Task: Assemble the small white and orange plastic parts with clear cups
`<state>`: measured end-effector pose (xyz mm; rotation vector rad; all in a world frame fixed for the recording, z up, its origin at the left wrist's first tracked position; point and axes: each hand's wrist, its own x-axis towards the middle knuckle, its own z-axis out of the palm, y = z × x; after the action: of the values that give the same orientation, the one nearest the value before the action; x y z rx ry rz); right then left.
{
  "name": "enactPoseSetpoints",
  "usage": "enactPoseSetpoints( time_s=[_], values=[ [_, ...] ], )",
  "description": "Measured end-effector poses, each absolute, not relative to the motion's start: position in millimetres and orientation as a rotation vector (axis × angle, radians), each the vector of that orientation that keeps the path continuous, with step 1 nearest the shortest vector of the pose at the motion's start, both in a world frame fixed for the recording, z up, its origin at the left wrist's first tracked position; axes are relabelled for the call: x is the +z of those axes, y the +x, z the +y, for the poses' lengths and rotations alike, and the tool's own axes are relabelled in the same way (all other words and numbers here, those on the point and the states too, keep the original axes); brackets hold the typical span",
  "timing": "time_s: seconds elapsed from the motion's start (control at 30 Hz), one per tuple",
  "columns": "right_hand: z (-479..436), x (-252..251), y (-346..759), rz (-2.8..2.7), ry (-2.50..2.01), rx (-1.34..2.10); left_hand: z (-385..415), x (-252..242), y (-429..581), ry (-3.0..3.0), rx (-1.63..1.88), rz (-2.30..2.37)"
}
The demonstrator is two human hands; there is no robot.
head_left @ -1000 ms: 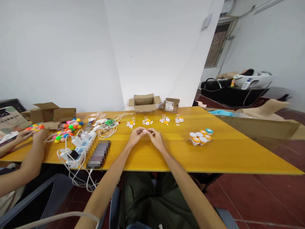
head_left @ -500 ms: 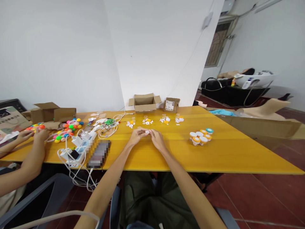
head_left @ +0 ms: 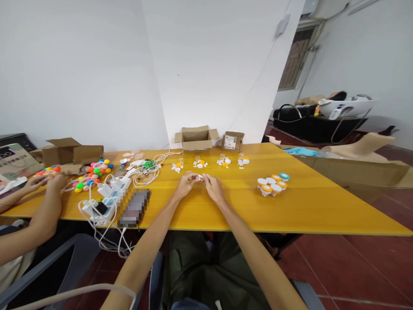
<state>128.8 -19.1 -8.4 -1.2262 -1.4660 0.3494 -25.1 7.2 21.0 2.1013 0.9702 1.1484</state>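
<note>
My left hand (head_left: 185, 185) and my right hand (head_left: 213, 188) meet above the middle of the wooden table (head_left: 200, 211). Between their fingertips is a small round white plastic piece with holes (head_left: 198, 177), pinched from both sides. Its finer shape is too small to make out, and fingers hide part of it. Beyond my hands lie small groups of parts: white pieces with an orange disc (head_left: 200, 163), similar pieces (head_left: 177, 166) to the left, and more white and orange pieces (head_left: 224, 163) to the right. Small clear cups stand behind these groups.
A cluster of small containers with white, orange and teal lids (head_left: 272, 184) stands right. Cardboard boxes (head_left: 196, 145) line the wall. Left are a power strip (head_left: 112, 200), a phone (head_left: 134, 209), tangled cables and colourful balls (head_left: 97, 168); another person's hands (head_left: 54, 183) work there.
The white piece has turned a little between my fingertips and shows more toward the left hand. My hands stay almost in the same place.
</note>
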Motion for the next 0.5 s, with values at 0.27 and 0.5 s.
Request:
enactPoseSetpoints(
  time_s=[0.27,0.5],
  values=[
    [-21.4,-6.0,127.8,-1.543,-1.195,0.227,6.1,14.2,-30.6,2.385,1.221,1.407],
    [-20.9,-12.2,124.8,-1.781,-1.247,0.147,19.4,4.1,-34.7,2.357,1.125,1.492]
  ],
)
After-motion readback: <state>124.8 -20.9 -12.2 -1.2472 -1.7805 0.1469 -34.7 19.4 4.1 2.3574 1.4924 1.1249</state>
